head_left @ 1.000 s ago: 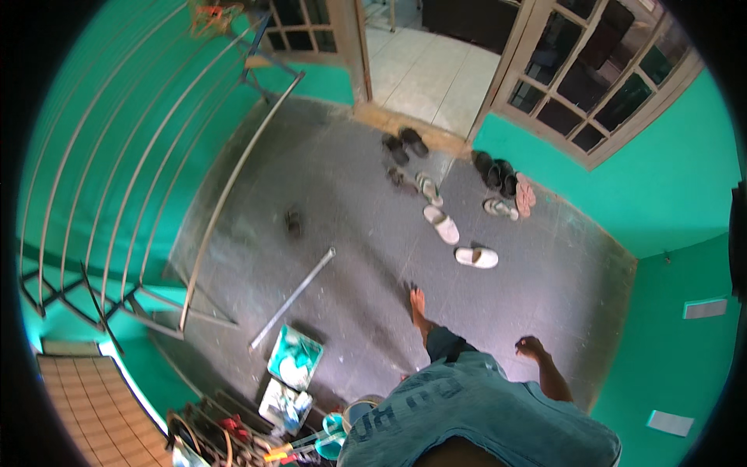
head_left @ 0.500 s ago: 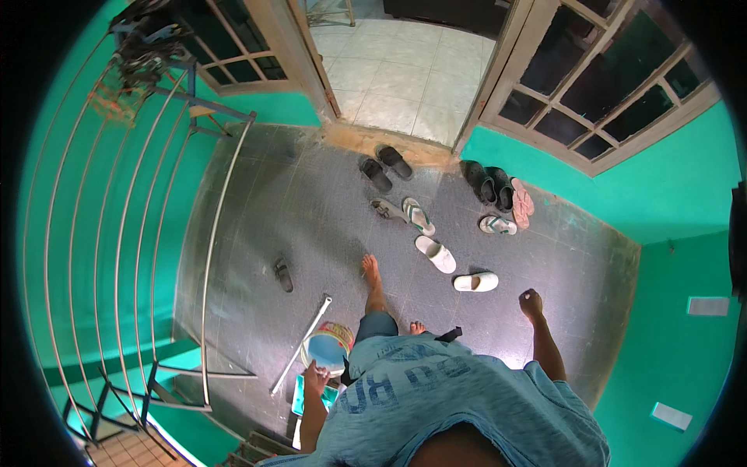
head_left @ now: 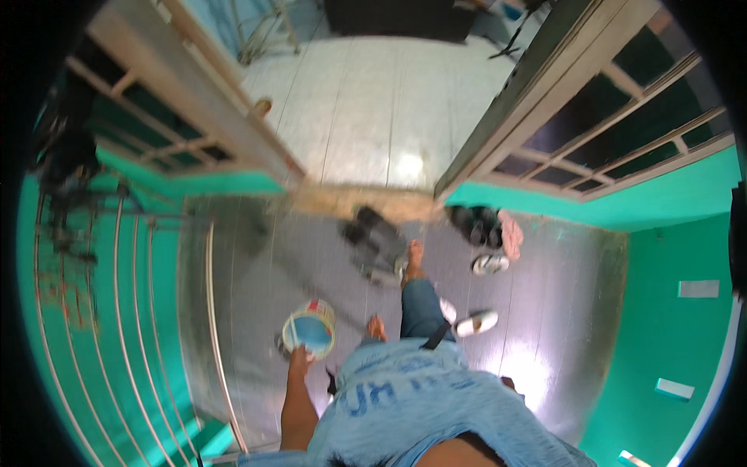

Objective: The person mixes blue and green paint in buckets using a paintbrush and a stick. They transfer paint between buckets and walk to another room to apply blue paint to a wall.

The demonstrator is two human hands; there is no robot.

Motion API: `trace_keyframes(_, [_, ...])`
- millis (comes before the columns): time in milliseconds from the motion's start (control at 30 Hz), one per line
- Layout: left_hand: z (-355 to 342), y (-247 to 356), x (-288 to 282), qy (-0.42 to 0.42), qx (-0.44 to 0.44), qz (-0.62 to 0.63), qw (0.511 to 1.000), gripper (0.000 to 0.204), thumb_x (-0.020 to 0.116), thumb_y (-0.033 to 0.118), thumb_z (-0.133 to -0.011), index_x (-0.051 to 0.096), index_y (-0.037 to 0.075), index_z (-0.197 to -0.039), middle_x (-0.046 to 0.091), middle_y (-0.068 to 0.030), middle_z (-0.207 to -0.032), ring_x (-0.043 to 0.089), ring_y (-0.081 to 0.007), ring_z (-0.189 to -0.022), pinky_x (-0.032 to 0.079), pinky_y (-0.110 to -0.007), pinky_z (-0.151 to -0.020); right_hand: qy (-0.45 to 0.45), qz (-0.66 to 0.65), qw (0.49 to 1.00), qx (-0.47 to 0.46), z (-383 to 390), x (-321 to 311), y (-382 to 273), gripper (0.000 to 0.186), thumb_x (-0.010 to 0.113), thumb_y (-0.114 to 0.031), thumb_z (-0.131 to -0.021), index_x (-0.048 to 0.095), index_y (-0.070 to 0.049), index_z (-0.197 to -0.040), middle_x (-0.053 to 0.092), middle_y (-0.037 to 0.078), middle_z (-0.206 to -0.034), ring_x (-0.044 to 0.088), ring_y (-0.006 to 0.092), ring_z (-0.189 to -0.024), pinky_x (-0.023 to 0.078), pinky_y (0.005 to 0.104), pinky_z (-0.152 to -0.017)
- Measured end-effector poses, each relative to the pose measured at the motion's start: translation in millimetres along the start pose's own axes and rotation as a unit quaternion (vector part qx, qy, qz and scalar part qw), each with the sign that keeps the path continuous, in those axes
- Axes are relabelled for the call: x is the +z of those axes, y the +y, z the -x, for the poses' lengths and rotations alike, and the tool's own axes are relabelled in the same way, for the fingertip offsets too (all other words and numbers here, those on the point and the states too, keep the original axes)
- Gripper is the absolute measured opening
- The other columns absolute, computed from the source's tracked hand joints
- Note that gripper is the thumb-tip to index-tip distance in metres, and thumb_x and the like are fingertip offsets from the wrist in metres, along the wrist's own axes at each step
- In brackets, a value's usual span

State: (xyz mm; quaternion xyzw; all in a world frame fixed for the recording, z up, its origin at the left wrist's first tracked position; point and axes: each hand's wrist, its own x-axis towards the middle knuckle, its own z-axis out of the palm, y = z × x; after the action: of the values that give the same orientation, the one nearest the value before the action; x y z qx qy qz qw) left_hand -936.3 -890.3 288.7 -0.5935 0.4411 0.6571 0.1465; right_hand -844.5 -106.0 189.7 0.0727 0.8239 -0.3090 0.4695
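Observation:
My left hand (head_left: pixel 301 356) is closed at the near side of a round bucket (head_left: pixel 328 317) with a pale rim and colored patterning on its outside. Its inside looks blue. Whether my fingers grip the rim or a handle is too blurred to tell. The bucket is out in front of my left side, partly covering a dark sandal on the floor. Of my right hand (head_left: pixel 507 383), only a small dark patch shows past the edge of my blue shirt, and its fingers are hidden.
A doorway with a raised sill (head_left: pixel 373 201) opens ahead onto white tiles (head_left: pixel 358 117). Dark sandals (head_left: pixel 373 233) lie before it, with black shoes (head_left: pixel 476 226), pink slippers (head_left: pixel 510 233) and white slip-ons (head_left: pixel 476 323) to the right. A metal rack (head_left: pixel 210 311) stands left.
I have stepped toward the doorway, and the bucket has come forward with my left hand. My right arm, stretched out before, is now mostly hidden by my body.

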Motion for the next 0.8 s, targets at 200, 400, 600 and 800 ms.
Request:
trace_keyframes(200, [-64.8, 134.5, 107.0, 0.000, -0.036, -0.023, 0.999, 0.020, 0.048, 0.029, -0.091, 0.050, 0.011, -0.099, 0.046, -0.0025, -0.082, 0.052, -0.0187, -0.079, 0.048, -0.043, -0.075, -0.048, 0.371, 0.927, -0.032, -180.0, -152.7, -84.4, 0.033, 0.059, -0.045, -0.075, 0.065, -0.017, -0.092, 0.066, 0.009, -0.081, 0.064, 0.0276, -0.077, 0.049, 0.0428, -0.065])
trace_keyframes(400, [-59.2, 257.2, 126.9, 0.060, -0.076, -0.050, 0.994, 0.018, 0.048, 0.030, -0.091, 0.050, 0.012, -0.093, 0.045, -0.0016, -0.075, 0.052, -0.0177, -0.078, 0.046, -0.043, -0.077, 0.083, -0.362, 0.921, 0.121, -287.4, -373.8, -402.7, 0.021, 0.057, -0.020, -0.081, 0.064, 0.000, -0.077, 0.063, 0.009, -0.072, 0.061, 0.0182, -0.061, 0.050, 0.0293, -0.052])
trace_keyframes(600, [-95.8, 366.6, 186.6, 0.022, -0.072, -0.096, 0.993, 0.017, 0.049, 0.030, -0.089, 0.049, 0.013, -0.090, 0.050, -0.0022, -0.079, 0.054, -0.0177, -0.078, 0.046, -0.040, -0.070, 0.088, -0.181, 0.968, 0.148, -262.0, -439.2, -468.2, 0.026, 0.067, -0.021, -0.078, 0.064, 0.003, -0.088, 0.065, 0.013, -0.075, 0.062, 0.0192, -0.061, 0.051, 0.0311, -0.053])
trace_keyframes(800, [-144.9, 500.4, 236.8, -0.091, -0.039, -0.228, 0.968, 0.022, 0.052, 0.033, -0.086, 0.051, 0.011, -0.091, 0.054, -0.0036, -0.077, 0.054, -0.0177, -0.070, 0.046, -0.038, -0.060, 0.175, -0.837, 0.509, 0.098, -204.4, -306.8, -436.8, 0.036, 0.052, -0.021, -0.090, 0.046, -0.003, -0.120, 0.057, 0.018, -0.109, 0.062, 0.0293, -0.091, 0.053, 0.0411, -0.073])
